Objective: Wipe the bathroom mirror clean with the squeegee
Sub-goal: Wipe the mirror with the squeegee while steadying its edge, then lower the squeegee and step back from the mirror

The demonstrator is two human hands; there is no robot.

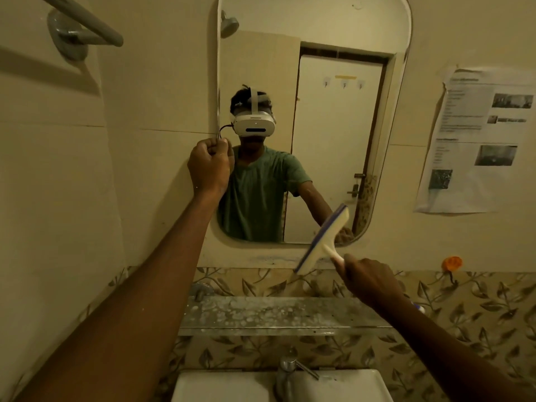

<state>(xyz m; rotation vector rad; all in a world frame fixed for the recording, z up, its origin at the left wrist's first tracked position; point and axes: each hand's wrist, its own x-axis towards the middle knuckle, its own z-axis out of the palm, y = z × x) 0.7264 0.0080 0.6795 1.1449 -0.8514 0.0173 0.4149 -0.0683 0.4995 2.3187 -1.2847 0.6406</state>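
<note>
Holding the squeegee point(322, 237) by its handle, my right hand point(369, 281) has fingers curled tight around it, blade tilted at the mirror point(333, 30) near its lower right corner. My left hand point(210, 166), fisted, grips the mirror's left edge. I judge wiping nearly finished.

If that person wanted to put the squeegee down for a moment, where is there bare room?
The glass shelf under the mirror looks bare along most of its length, between the round fitting at its left end and the right hand; a small object near its right end is mostly hidden by that arm. The basin rim left of the tap is also free.
</note>
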